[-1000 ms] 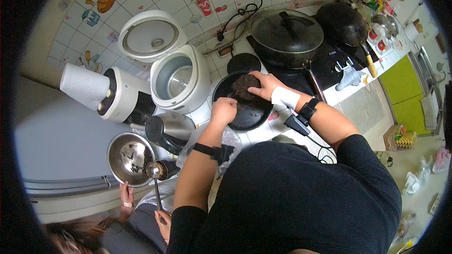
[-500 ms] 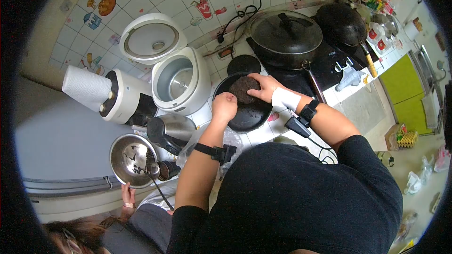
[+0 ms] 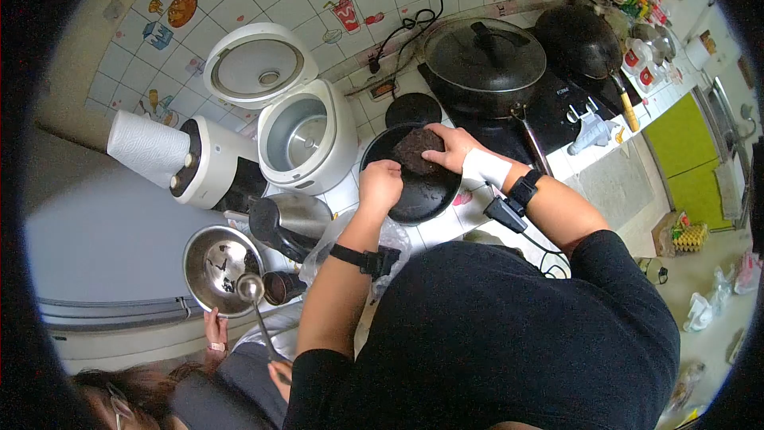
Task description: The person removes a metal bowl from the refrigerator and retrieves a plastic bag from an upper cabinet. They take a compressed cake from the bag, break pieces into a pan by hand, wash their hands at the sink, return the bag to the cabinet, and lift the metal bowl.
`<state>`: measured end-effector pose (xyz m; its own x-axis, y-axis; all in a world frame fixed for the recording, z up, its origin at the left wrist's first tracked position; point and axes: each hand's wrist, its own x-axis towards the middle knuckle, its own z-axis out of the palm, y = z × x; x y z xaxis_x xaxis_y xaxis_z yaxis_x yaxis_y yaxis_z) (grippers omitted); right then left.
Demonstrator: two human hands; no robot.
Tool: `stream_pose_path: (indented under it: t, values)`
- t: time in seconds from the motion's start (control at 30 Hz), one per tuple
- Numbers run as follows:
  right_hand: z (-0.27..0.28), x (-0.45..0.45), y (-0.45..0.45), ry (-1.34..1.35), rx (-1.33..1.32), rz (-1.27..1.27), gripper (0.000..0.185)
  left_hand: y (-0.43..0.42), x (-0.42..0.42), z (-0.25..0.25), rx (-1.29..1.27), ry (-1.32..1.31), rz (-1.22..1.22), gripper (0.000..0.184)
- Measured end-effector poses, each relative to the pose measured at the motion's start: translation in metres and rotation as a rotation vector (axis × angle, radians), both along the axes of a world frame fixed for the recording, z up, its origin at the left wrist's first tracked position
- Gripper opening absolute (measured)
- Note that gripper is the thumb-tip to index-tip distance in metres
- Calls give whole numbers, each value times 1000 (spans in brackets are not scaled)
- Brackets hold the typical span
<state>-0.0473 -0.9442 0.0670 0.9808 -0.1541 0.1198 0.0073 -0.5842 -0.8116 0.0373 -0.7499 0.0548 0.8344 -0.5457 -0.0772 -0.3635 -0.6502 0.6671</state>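
Note:
A round, dark brown, rough-looking piece [image 3: 417,151] is held over a black pan [image 3: 422,197] on the tiled counter. My right hand [image 3: 450,147] grips its right side, with the thumb on top. At its left edge, my left hand [image 3: 381,185] is closed, fingers pressed together; what they pinch, if anything, is too small to name. Small dark bits lie in the pan below. A round black disc [image 3: 413,109] lies just behind the pan.
An open rice cooker [image 3: 306,139] and a kettle [image 3: 291,221] stand left. A co-worker's hand [image 3: 215,326] holds a steel bowl [image 3: 201,269]; their other hand [image 3: 280,377] holds a ladle [image 3: 250,288]. A lidded pan [image 3: 485,64] and a wok [image 3: 574,41] sit behind.
My hands stay at the brown piece, which has tilted slightly between them. The co-worker's ladle dipped into the steel bowl and has come back toward its near rim.

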Motion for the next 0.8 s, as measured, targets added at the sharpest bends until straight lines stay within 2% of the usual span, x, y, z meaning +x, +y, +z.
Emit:
stream_pose_path:
  t: [0.07,0.47,0.57,0.7,0.8]
  values:
    - [-3,0,1,-4,4,-2,53,-4,-8,14,-22,-136,49,17]
    - [-5,0,2,-29,-35,4,56,-11,-12,27,57,-215,33,17]
    - [-7,0,1,-25,-6,12,56,-10,-13,29,56,-156,10,13]
    - [-5,-1,2,-25,-6,-22,56,-4,-7,10,50,-166,-19,14]
    - [-3,1,4,-19,-4,-38,57,-6,-8,9,-2,-288,10,16]
